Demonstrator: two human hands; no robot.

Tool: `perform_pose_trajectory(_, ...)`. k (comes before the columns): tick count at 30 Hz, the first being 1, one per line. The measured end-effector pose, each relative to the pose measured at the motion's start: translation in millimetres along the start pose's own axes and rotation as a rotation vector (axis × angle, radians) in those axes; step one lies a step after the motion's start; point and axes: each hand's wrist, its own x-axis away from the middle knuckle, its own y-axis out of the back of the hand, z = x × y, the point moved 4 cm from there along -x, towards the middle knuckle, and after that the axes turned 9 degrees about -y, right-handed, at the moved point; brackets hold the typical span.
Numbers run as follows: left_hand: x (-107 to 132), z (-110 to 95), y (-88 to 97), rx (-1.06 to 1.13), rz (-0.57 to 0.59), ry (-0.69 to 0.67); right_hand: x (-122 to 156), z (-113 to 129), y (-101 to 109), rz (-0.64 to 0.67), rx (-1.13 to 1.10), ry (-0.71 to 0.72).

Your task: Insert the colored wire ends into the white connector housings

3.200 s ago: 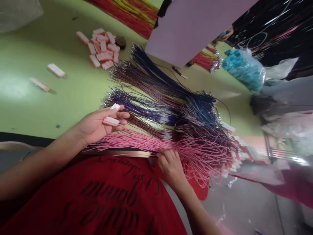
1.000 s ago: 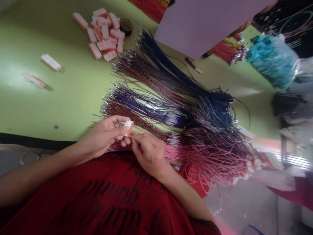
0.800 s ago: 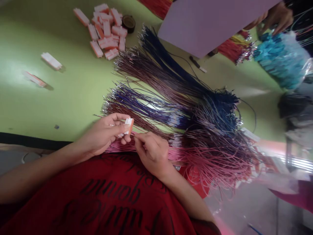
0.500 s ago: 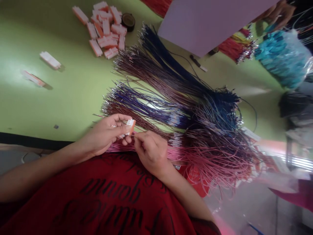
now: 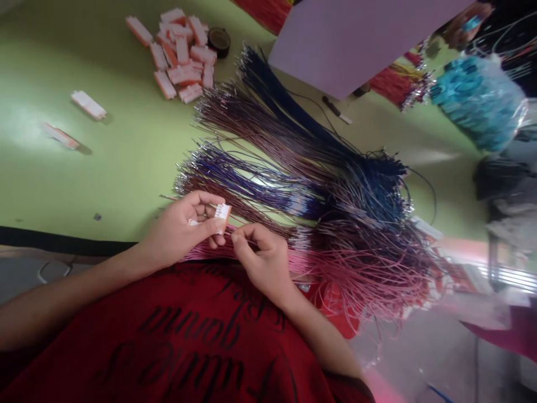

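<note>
My left hand [image 5: 178,224] is closed around a white and orange connector housing [image 5: 222,212], its slotted white face partly showing above the thumb. Just to the right, my right hand [image 5: 266,258] pinches a thin wire [image 5: 229,233] between thumb and forefinger, close to the housing's orange edge. Whether the wire's tip sits inside the housing is hidden by the fingers. Pink wires [image 5: 361,274] lie under and beside both hands. Beyond them spread bundles of brown wires [image 5: 251,210] and blue wires [image 5: 251,182] with metal-tipped ends.
Several connector housings [image 5: 182,50] are piled at the back left beside a roll of dark tape [image 5: 218,42]. Two more lie apart at far left. A purple board [image 5: 356,39], a small dark-handled tool [image 5: 331,105] and a bag of teal parts [image 5: 478,106] occupy the back right. Another person's hand [image 5: 465,25] shows there.
My right hand has drawn slightly right, away from the housing. My left hand has turned the housing a little, so its slots show more clearly. The other person's hand has shifted.
</note>
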Motion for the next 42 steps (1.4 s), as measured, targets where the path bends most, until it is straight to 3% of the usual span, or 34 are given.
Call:
perform_pose_trajectory(6,-0.9,1.7,0.6,-0.048,0.029,-0.015,-2.6,-3.9,-2.8,0.068,-0.11,-0.145)
perform_pose_trajectory(19,5.1,9.9,-5.7,-0.048,0.043,0.003,0.6,-5.3,-8.0,0.149,-0.261,-0.15)
perform_pose_trajectory(26,2.4,-0.7,-3.1,-0.104,-0.054,-0.064,-4.9,-10.9,-1.5,0.111,-0.313,-0.28)
perform_pose_trajectory(31,-1.4,-17.9,28.1,-0.157,-0.351,-0.221,-2.3,-28.8,24.1,-0.111,-0.284,-0.31)
perform_pose_trajectory(37,-2.2,-4.3,11.3,-0.045,-0.109,-0.049,-0.2,-15.2,23.8,-0.052,-0.195,-0.263)
perform_pose_trajectory(42,-2.8,8.1,-0.7,0.05,-0.013,0.016,-0.4,-8.2,16.1,-0.005,-0.152,-0.233)
